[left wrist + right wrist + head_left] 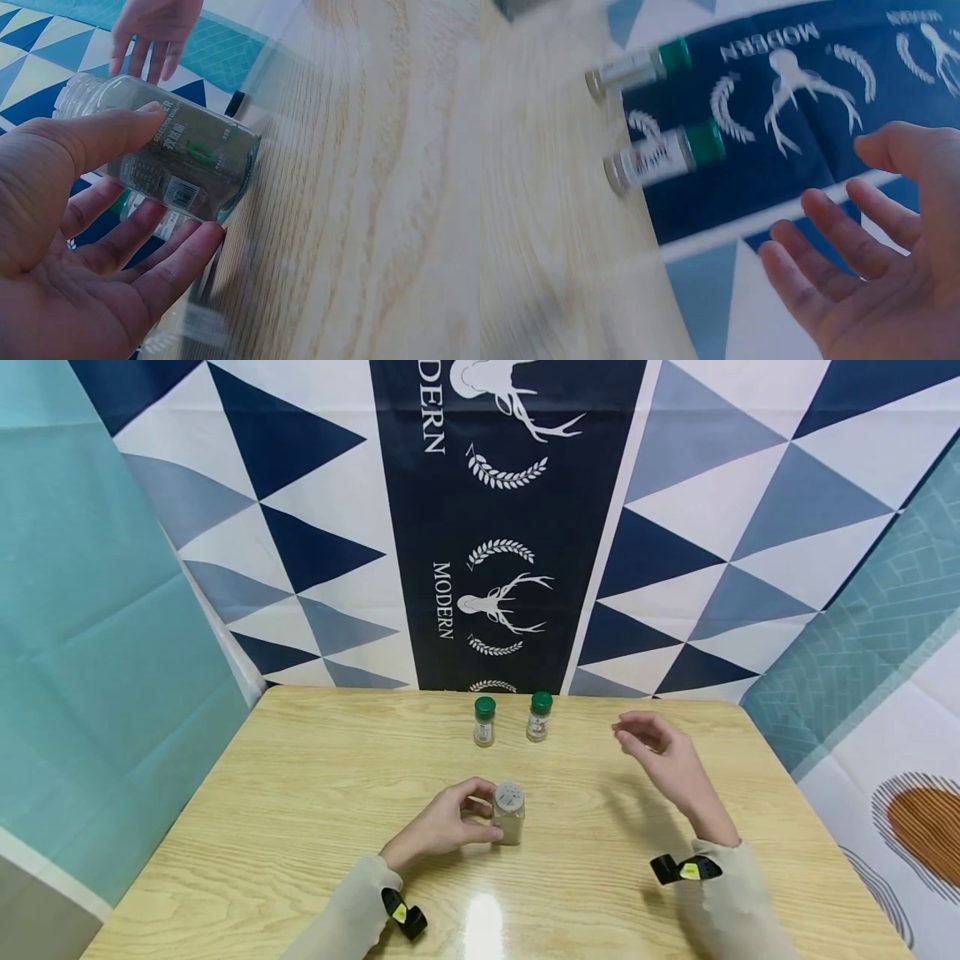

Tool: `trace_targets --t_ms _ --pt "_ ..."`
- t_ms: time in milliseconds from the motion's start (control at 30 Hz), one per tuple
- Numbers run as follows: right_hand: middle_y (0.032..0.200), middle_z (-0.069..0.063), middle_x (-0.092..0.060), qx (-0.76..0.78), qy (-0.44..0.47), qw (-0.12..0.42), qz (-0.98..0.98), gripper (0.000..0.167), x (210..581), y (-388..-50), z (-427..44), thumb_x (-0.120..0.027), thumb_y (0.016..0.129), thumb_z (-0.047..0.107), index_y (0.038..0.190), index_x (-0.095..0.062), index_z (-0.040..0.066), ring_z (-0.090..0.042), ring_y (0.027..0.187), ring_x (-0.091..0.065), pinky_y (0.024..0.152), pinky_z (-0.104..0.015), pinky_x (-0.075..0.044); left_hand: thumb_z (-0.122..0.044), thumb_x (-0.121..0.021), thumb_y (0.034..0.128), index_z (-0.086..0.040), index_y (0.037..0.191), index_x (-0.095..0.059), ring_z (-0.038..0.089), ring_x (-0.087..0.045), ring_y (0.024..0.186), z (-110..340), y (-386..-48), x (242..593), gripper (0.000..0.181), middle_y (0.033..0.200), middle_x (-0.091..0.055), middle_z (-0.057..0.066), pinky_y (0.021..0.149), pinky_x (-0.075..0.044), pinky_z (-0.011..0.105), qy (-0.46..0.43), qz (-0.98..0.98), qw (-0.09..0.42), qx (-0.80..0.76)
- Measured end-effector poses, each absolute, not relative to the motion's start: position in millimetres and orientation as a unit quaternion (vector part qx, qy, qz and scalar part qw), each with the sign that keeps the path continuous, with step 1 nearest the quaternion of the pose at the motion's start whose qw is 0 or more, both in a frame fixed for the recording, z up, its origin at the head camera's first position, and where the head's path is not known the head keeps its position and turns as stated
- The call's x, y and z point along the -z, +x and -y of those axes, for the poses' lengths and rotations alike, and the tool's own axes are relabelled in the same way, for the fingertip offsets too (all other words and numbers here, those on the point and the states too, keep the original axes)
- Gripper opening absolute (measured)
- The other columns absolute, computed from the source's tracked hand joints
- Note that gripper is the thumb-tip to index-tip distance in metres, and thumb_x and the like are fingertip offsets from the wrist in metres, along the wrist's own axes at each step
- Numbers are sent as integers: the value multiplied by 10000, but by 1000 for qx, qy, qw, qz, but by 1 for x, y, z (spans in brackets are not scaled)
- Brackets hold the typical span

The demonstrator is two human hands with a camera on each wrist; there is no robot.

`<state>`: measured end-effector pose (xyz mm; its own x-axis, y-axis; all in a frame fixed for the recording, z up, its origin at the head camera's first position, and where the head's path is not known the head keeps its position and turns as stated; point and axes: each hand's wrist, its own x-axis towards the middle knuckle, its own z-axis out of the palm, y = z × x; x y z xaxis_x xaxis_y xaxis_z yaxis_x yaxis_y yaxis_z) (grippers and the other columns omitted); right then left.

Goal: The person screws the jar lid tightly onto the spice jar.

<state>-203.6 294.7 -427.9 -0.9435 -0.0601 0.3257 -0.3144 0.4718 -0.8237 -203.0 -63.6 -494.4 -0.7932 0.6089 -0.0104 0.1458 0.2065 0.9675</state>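
Note:
A clear spice jar (508, 817) of greyish powder, with a pale perforated top, is upright near the middle of the table. My left hand (447, 820) holds it from the left side, thumb toward the front and fingers behind. The left wrist view shows a printed label and barcode on the jar (176, 146), with the thumb (124, 135) lying along it. Raised over the table's right side, my right hand (667, 760) has loosely bent fingers and nothing in them. In the right wrist view its fingers (832, 232) are spread apart.
Two smaller bottles with green caps stand at the back of the wooden table (337, 760): one left (484, 723), one right (539, 718). Behind them hangs a patterned cloth (495, 527) along the table's far edge.

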Motion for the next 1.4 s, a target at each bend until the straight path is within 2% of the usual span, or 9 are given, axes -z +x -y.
trace_targets --t_ms 267,367,467,533,600,700,967,1200,1400 --pt "1205 151 -637 -490 36 188 850 410 431 -203 -328 -612 1051 300 1400 -563 92 112 1065 -592 866 -33 -475 -146 -826 890 -83 1346 -597 215 -633 1146 64 -203 498 514 1292 -632 87 909 -595 242 250 -754 200 -573" --pt "1286 39 -630 -483 15 190 855 473 433 -202 -336 -603 1052 334 1453 -530 92 124 1111 -550 878 -1 -432 -154 -826 892 -85 1347 -597 207 -636 1142 64 -203 498 514 1293 -634 87 911 -594 239 253 -756 197 -571" --pt "1433 -125 -572 -472 -7 176 864 550 434 -203 -341 -581 1055 391 1518 -476 112 -50 1270 -561 907 -12 -430 -153 -823 894 -85 1343 -599 203 -637 1138 64 -203 498 507 1292 -636 89 911 -592 237 254 -756 195 -570" --pt "1528 -199 -488 -470 -17 162 868 608 436 -204 -345 -569 1056 419 1564 -419 121 -227 1397 -502 1062 -150 -461 -146 -823 893 -82 1338 -602 203 -636 1137 63 -203 497 502 1291 -637 89 912 -591 236 253 -756 195 -571" --pt "1592 -233 -404 -468 -21 148 871 669 439 -207 -348 -562 1054 436 1603 -348 118 -401 1472 -388 1178 -380 -433 -132 -821 892 -75 1336 -602 207 -637 1137 63 -202 496 498 1290 -637 93 912 -592 239 253 -755 194 -573" --pt "1653 -262 -279 -463 -18 126 877 760 445 -211 -353 -568 1048 450 1643 -234 113 -525 1499 -258 1147 -714 -311 -122 -820 891 -69 1334 -602 210 -636 1137 62 -202 495 497 1288 -636 96 909 -593 241 252 -753 195 -576" --pt "1682 -324 50 -411 -13 40 911 1058 458 -218 -360 -638 991 512 1654 89 123 -605 1506 -70 1105 -817 -213 -134 -823 891 -75 1329 -606 210 -636 1131 62 -202 495 492 1273 -638 98 903 -594 236 248 -755 198 -574" --pt "1635 -411 34 -357 -12 27 933 1159 470 -225 -363 -691 946 524 1631 94 15 -641 1483 83 1107 -841 -155 -130 -821 892 -75 1327 -610 207 -638 1130 60 -202 496 487 1274 -638 107 909 -593 236 251 -754 195 -576" --pt "1631 -416 59 -347 -17 9 938 1184 478 -231 -363 -676 943 561 1624 119 9 -654 1468 121 1101 -851 -134 -126 -820 892 -74 1330 -609 204 -636 1126 61 -201 497 489 1275 -638 107 909 -593 238 249 -755 193 -575"
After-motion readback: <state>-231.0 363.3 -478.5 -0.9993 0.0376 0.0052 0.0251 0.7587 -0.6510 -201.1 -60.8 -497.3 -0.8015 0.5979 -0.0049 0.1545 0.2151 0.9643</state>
